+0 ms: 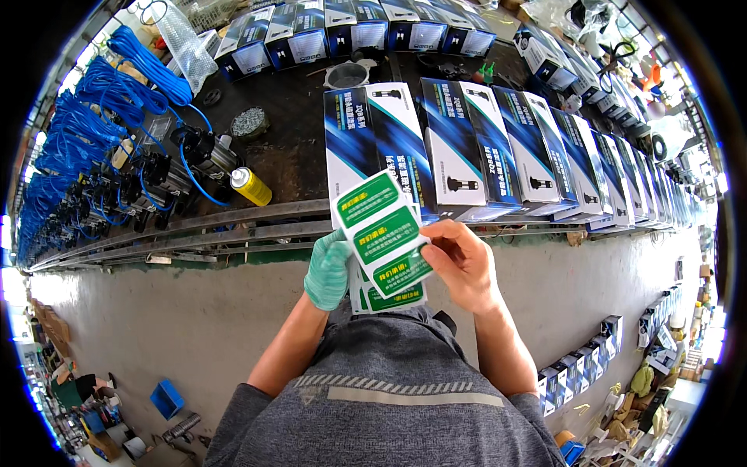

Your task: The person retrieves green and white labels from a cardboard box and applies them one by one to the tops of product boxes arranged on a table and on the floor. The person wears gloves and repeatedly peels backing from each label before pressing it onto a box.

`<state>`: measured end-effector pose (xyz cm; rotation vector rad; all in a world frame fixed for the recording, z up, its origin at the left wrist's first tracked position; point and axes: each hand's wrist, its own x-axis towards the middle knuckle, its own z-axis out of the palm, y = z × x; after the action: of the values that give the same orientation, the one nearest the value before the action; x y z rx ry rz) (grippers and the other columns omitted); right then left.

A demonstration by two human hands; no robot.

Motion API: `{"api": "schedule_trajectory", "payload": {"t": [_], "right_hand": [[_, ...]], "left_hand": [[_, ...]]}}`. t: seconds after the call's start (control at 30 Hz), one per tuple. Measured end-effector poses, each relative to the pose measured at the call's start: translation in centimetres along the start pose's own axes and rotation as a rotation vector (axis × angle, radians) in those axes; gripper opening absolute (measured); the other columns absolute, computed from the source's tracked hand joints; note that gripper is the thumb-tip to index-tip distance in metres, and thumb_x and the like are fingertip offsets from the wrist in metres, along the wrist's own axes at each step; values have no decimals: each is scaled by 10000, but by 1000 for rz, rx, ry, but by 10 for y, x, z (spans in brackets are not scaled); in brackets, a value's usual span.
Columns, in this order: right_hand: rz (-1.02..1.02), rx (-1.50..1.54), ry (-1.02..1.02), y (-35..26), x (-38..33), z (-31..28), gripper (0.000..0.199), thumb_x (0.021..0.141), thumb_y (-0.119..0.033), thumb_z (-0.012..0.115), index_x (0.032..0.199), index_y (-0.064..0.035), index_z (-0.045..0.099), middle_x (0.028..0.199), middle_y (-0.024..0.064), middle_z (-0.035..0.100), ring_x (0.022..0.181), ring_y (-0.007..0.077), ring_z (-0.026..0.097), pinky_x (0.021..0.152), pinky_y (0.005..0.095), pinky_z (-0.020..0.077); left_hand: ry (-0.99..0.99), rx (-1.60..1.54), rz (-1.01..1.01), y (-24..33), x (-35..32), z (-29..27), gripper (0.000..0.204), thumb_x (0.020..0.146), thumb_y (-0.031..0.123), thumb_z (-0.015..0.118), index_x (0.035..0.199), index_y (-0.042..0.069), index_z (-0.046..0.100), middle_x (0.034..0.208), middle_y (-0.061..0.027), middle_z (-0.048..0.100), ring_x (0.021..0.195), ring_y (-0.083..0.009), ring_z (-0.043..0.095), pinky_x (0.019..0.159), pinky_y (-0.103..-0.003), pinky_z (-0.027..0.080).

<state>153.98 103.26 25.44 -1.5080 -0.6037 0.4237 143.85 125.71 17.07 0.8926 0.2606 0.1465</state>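
Note:
In front of my chest I hold a sheet of green labels (381,231) on white backing, with yellow and white print. More green label sheets (403,302) lie under it, their lower ends showing. My left hand (327,272), in a light green glove, grips the sheets from the left, most of its fingers hidden behind them. At the right edge of the top sheet, my bare right hand (465,268) is closed, thumb and forefinger pinching beside the lowest labels. Whether one label is lifted there I cannot tell. Just beyond the sheets stands a blue and white box (373,132).
A row of similar boxes (467,148) runs right along the bench edge, with more boxes (296,35) at the back. To the left are a yellow bottle (250,187), a tub of small metal parts (250,123), and pumps with blue cables (101,86). Boxes (580,366) also stand on the floor.

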Motion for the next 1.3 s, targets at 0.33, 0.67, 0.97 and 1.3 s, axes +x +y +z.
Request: {"api": "schedule_trajectory", "payload": {"t": [0.33, 0.67, 0.97, 1.3], "right_hand": [[-5, -252, 14, -23, 13, 3, 230, 943, -25, 729, 1169, -40, 695, 910, 38, 680, 749, 83, 593, 701, 249, 509], [-33, -166, -143, -16, 14, -7, 371, 891, 1, 782, 1244, -69, 693, 946, 44, 691, 769, 112, 606, 738, 274, 528], [-97, -305, -232, -38, 16, -13, 339, 863, 41, 767, 1186, -53, 724, 924, 102, 693, 818, 202, 701, 742, 322, 559], [-192, -361, -262, -34, 21, -22, 180, 872, 28, 754, 1039, -39, 743, 931, 94, 718, 863, 246, 716, 748, 341, 564]], "left_hand": [[-12, -158, 65, 27, -1, 43, 676, 953, 626, 649, 1229, 12, 713, 1169, -108, 758, 1001, -187, 741, 850, -335, 620], [207, 218, 78, 23, 2, 49, 288, 1010, 272, 728, 1149, 22, 764, 1026, -49, 779, 881, -77, 684, 774, -257, 567], [93, 468, 66, 26, 4, 49, 243, 1008, 220, 727, 1137, 18, 768, 961, -33, 780, 844, -64, 661, 739, -264, 564], [39, 578, 78, 30, 8, 53, 234, 1009, 210, 725, 1134, 16, 766, 956, -32, 781, 856, -64, 665, 741, -266, 566]]}}
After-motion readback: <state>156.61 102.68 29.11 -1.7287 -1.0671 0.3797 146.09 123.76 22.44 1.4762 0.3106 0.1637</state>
